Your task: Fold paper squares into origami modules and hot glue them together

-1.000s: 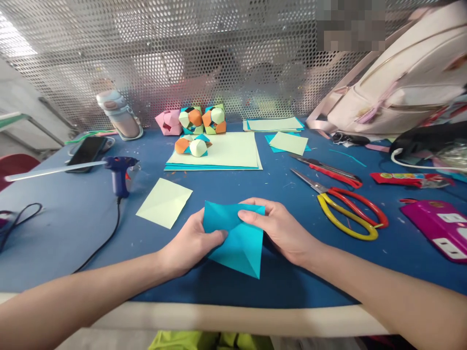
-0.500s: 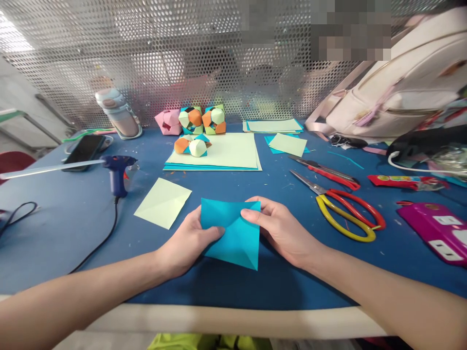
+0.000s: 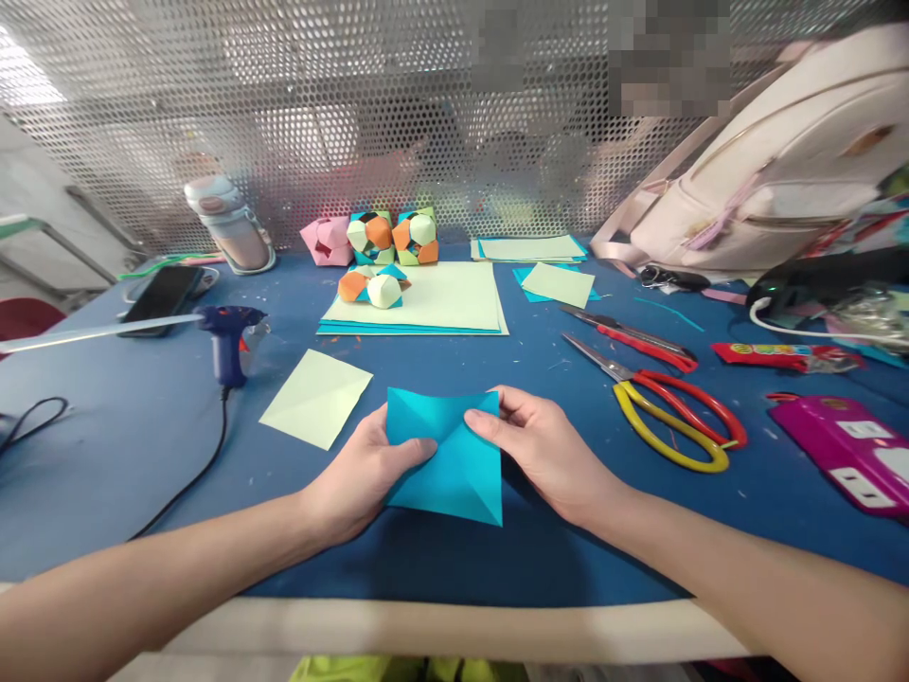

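Observation:
A square of blue paper (image 3: 449, 474) with crease lines is held up off the table between both hands. My left hand (image 3: 369, 469) grips its left side, thumb on top and the other fingers hidden behind. At the upper right, my right hand (image 3: 543, 445) pinches the sheet, thumb on its face and fingers behind. A pale green square of paper (image 3: 317, 398) with a faint crease lies flat just left of the hands. Beyond them, a partly assembled origami piece (image 3: 375, 285) in orange, cream and blue rests on a stack of larger paper sheets (image 3: 454, 303).
Scissors (image 3: 671, 417) and a box cutter (image 3: 639, 339) lie on the right, near a magenta power strip (image 3: 842, 450). Left are a glue gun (image 3: 228, 346), a phone (image 3: 162, 298) and a bottle (image 3: 231, 223). Finished origami balls (image 3: 373, 237) and a backpack (image 3: 767, 180) stand along the perforated panel.
The blue paper has shifted slightly left and its lower edge has risen and levelled a little. Both hands keep the same hold. The camera view has moved slightly.

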`<state>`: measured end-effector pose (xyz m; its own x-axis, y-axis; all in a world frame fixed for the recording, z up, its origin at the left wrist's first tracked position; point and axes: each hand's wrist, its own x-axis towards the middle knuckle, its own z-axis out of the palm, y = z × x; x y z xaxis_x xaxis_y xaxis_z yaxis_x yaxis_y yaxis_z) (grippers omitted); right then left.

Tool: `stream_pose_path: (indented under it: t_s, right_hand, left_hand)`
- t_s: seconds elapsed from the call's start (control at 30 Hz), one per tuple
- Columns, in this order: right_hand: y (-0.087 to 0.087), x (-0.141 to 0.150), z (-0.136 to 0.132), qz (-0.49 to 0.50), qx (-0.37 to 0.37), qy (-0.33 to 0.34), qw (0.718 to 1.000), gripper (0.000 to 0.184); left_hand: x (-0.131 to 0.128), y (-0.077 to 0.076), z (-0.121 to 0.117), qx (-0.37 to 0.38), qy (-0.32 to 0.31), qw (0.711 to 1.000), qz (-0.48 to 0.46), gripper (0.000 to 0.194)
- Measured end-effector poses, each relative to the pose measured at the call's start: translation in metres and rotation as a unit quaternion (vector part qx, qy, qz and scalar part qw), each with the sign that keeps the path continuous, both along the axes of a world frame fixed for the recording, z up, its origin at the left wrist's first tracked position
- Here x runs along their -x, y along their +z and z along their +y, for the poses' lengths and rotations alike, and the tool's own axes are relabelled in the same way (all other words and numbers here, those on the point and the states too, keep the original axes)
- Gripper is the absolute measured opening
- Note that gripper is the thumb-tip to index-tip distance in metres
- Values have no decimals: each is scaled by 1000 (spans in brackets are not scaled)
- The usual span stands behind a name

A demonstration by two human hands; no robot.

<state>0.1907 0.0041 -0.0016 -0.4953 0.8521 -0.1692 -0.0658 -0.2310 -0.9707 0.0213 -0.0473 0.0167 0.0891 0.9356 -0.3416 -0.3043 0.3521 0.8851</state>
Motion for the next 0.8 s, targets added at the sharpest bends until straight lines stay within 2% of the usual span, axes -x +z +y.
stream_pose_path:
  t_s: [0.4,0.67,0.8]
  right_hand:
    - [4,-2,-5,-34,-95,24,995,22]
    - [4,0,-1,-23,-51,2,998,27]
    - [3,1,-1,-16,-28,-3,999,28]
  left_hand:
    - [-1,-2,1,20,29,998,53,17]
    - [-2,3,1,16,20,999,19,26]
    - [-2,1,-1,10,20,999,37,25]
